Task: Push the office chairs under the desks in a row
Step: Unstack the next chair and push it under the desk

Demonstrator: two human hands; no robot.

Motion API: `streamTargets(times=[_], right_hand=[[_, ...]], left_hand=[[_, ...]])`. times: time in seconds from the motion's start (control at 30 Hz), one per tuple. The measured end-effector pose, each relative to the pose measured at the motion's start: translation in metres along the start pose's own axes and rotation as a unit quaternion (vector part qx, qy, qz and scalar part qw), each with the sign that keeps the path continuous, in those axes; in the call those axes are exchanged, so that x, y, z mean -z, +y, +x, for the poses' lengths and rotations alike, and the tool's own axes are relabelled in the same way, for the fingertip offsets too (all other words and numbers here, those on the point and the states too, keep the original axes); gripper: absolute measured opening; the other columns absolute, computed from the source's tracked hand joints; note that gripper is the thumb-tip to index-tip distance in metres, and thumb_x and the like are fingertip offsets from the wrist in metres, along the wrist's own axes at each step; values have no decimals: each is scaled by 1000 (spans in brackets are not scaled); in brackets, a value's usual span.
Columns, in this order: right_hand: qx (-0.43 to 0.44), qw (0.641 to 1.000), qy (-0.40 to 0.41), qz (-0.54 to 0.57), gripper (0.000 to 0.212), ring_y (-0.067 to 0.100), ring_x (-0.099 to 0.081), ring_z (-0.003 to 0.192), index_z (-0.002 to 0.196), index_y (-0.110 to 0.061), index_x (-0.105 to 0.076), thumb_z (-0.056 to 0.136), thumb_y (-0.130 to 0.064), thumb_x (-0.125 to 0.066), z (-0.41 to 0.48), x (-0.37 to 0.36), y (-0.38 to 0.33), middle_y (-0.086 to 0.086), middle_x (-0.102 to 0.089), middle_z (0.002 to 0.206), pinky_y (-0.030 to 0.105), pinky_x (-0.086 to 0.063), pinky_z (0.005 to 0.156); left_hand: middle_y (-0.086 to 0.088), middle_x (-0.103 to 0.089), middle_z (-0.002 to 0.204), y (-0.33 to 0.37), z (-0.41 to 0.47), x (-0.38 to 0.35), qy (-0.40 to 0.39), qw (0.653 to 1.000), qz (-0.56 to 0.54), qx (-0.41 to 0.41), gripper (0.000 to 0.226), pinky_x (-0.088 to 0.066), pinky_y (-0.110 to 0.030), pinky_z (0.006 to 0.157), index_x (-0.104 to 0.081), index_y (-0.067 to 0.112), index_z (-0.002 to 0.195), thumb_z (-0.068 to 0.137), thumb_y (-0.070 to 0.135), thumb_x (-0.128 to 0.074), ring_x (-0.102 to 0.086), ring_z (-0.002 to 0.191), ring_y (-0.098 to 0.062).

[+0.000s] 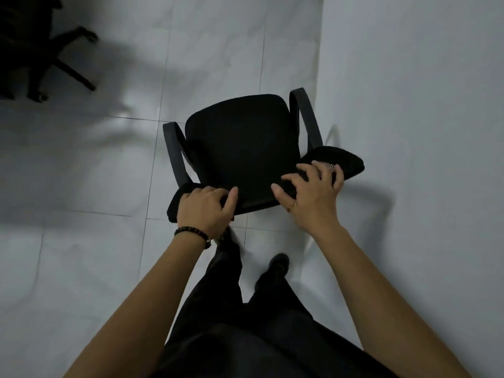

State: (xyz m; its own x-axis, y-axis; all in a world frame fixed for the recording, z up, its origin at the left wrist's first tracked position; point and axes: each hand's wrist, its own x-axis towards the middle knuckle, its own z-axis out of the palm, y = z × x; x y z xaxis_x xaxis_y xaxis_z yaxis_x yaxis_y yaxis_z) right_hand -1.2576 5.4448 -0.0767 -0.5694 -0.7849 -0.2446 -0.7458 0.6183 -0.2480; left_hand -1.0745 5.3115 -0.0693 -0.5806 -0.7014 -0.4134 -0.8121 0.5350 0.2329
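A black office chair [240, 143] with two curved armrests stands on the pale tiled floor, seen from above and behind. Its seat faces away from me. My left hand [204, 211] grips the left part of the backrest's top edge; a dark bead bracelet circles that wrist. My right hand [313, 192] lies on the right part of the same edge with fingers spread and curled over the mesh. A white desk surface [414, 105] fills the right side, and the chair's right armrest touches or overlaps its edge.
A second black office chair [41, 55] shows its star base and castors at the top left. My legs in dark trousers and a dark shoe [278, 264] are directly behind the chair. Pale floor tiles [81, 159] stretch to the left.
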Motion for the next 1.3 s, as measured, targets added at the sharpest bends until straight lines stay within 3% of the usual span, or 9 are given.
streamTargets(times=[0.13,0.23,0.33,0.4,0.47,0.77,1.0,1.13,1.3], right_hand=[[26,1000,9,-12,52,25,-32,134,105,-34,-69,92,-67,-30,61,4,-21,0,-55,130,54,-5,115],[35,999,38,-13,51,25,-36,131,96,-34,-70,93,-65,-31,114,6,-45,-1,-59,125,55,-8,115],[29,996,79,-6,49,25,-39,128,91,-31,-71,93,-62,-34,166,10,-59,0,-61,121,54,-10,114],[15,996,86,-3,50,26,-39,127,91,-29,-72,93,-61,-33,203,17,-66,1,-61,120,54,-9,114],[2,997,80,-1,52,26,-38,127,93,-29,-72,93,-62,-31,243,29,-72,1,-61,121,54,-8,114],[11,998,52,-27,51,27,-36,127,96,-31,-69,93,-62,-29,422,72,-84,0,-58,120,53,-6,114],[72,994,77,-17,49,26,-39,124,90,-28,-71,93,-61,-34,569,101,-93,-1,-60,112,52,-9,115],[117,992,42,-23,50,25,-37,125,91,-30,-70,93,-63,-32,664,128,-105,-1,-60,114,51,-8,115],[177,983,-7,-49,57,27,-37,126,97,-31,-70,90,-66,-26,764,155,-129,1,-59,117,52,-5,115]], left_hand=[[6,-51,51,-13,45,24,44,999,-7,31,58,-35,-27,52,-51,21,54,95,53,-26,-47,49,-13],[4,-52,49,-32,93,51,71,997,-2,44,57,-31,-26,48,-48,20,51,95,51,-29,-46,47,-13],[3,-53,50,-44,149,77,76,996,5,39,58,-40,-26,48,-50,20,51,94,52,-27,-48,46,-14],[2,-52,48,-46,191,97,76,997,13,21,60,-37,-26,47,-53,18,53,93,53,-26,-48,46,-15],[1,-51,48,-46,233,118,69,997,17,0,61,-32,-25,46,-54,17,55,93,54,-24,-46,45,-16],[-2,-52,53,-42,391,187,60,998,11,-2,57,-35,-27,51,-52,17,60,94,52,-22,-48,49,-18],[-1,-51,52,-37,505,237,80,995,-5,58,57,-40,-27,51,-52,16,58,94,50,-23,-49,48,-19],[-1,-53,52,-31,571,271,93,989,-30,110,57,-47,-29,55,-51,17,57,94,50,-23,-51,49,-19],[-1,-54,52,-36,639,305,109,978,-51,172,55,-42,-27,52,-51,17,57,94,49,-25,-51,48,-18]])
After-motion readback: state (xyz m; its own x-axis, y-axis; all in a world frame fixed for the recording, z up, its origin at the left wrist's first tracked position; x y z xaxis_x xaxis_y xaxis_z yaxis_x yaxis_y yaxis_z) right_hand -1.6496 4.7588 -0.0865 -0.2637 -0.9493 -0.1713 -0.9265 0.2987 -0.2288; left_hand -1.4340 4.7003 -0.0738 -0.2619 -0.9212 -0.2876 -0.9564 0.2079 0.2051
